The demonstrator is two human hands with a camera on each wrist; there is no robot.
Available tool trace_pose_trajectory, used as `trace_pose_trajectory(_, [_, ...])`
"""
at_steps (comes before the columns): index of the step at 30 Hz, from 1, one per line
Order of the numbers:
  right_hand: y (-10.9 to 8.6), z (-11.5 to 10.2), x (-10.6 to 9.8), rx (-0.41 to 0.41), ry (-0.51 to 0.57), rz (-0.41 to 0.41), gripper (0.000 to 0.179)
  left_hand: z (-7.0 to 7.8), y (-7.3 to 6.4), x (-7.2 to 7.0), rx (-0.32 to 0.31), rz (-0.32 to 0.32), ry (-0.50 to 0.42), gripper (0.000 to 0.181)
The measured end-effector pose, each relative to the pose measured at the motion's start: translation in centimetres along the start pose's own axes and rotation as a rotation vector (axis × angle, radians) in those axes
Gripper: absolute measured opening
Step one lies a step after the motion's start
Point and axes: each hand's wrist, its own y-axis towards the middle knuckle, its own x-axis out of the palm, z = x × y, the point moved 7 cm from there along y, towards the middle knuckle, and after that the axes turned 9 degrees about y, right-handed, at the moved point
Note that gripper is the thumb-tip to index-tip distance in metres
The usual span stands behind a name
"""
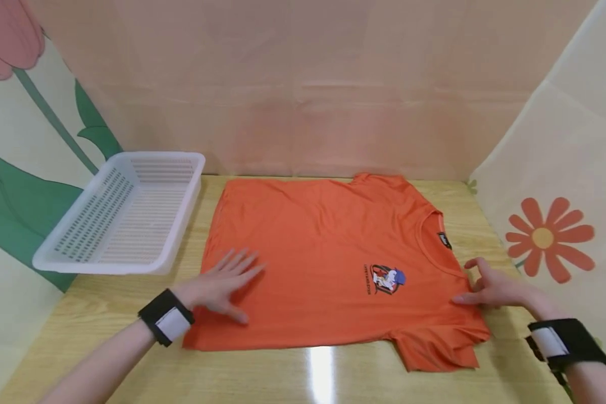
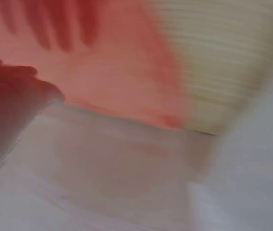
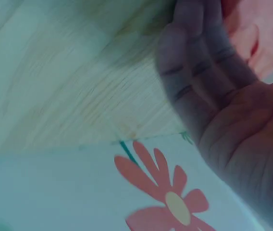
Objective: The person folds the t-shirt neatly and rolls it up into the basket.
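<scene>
orange shirt [image 1: 308,235], flat; left hand [image 1: 219,285], spread; right hand [image 1: 496,286], bent, grip unclear; one-sided pull may wrinkle cloth.

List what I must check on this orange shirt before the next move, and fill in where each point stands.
1. Orange shirt spread out on the table, logo facing up: ok.
2. Near sleeve lying smooth: not ok, it is creased.
3. Left grip free, fingers spread at the hem end: ok.
4. Right grip holding fabric: cannot tell; its thumb is at the shirt's shoulder edge, but no view settles whether cloth is pinched.
5. White basket standing apart from the shirt: ok.
</scene>
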Motion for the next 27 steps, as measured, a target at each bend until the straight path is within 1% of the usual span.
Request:
trace_pose_trajectory(1, [0.2,-0.1,-0.2,0.005,0.038,-0.007,0.091,2.1,1.6,-0.4,0.08,0.045,0.018,0.099])
trace_pose_trajectory(3, [0.7,-0.5,-0.7,0.001,0.098,-0.027,0.089,7.2,5.0,-1.1,0.272,0.151,0.108,0.072])
trace_pose_trajectory(4, [1.1,-0.6,-0.8,-0.006,0.113,-0.036,0.085,10.0,6.5,-1.1,0.368,0.191,0.178,0.062])
trace_pose_trajectory(6, [1.8,-0.5,-1.1,-0.001,0.142,-0.057,0.077,15.5,9.0,-0.6,0.548,0.251,0.354,0.051])
trace_pose_trajectory(7, [2.2,-0.2,-1.2,0.014,0.156,-0.063,0.074,18.1,10.0,-0.2,0.626,0.27,0.427,0.049])
trace_pose_trajectory(8, [2.4,0.1,-1.2,0.027,0.173,-0.072,0.071,20.4,11.0,0.3,0.685,0.274,0.499,0.048])
trace_pose_trajectory(9, [2.6,0.5,-1.2,0.041,0.19,-0.08,0.07,22.3,11.9,1.0,0.73,0.262,0.549,0.048])
trace_pose_trajectory(10, [2.7,0.9,-1.1,0.056,0.201,-0.087,0.069,23.8,12.8,1.6,0.759,0.243,0.6,0.049])
trace_pose_trajectory(11, [2.8,1.2,-1.1,0.072,0.212,-0.094,0.069,25.1,13.6,2.3,0.783,0.221,0.629,0.049])
trace_pose_trajectory(13, [3.0,1.7,-0.9,0.088,0.212,-0.097,0.07,26.7,15.0,3.5,0.803,0.177,0.65,0.047])
trace_pose_trajectory(15, [3.0,1.7,-0.7,0.092,0.203,-0.101,0.069,27.6,16.1,4.4,0.81,0.151,0.658,0.044])
trace_pose_trajectory(17, [3.1,1.6,-0.5,0.092,0.187,-0.105,0.069,28.1,17.0,5.0,0.804,0.143,0.65,0.042])
trace_pose_trajectory(18, [3.1,1.5,-0.5,0.097,0.18,-0.106,0.069,28.2,17.3,5.3,0.794,0.153,0.651,0.041])
trace_pose_trajectory(20, [3.1,1.4,-0.4,0.1,0.176,-0.109,0.068,28.5,17.6,5.5,0.777,0.194,0.655,0.037])
trace_pose_trajectory(23, [2.9,1.2,-0.5,0.102,0.178,-0.109,0.067,29.0,17.6,5.3,0.753,0.282,0.699,0.032])
trace_pose_trajectory(25, [2.8,1.1,-0.7,0.1,0.18,-0.104,0.066,29.4,17.6,5.1,0.74,0.323,0.733,0.031])
trace_pose_trajectory(26, [2.7,1.0,-0.8,0.092,0.179,-0.104,0.066,29.6,17.6,5.0,0.73,0.322,0.736,0.031])
trace_pose_trajectory(27, [2.7,0.9,-0.8,0.095,0.181,-0.101,0.066,29.8,17.8,4.9,0.718,0.297,0.707,0.03])
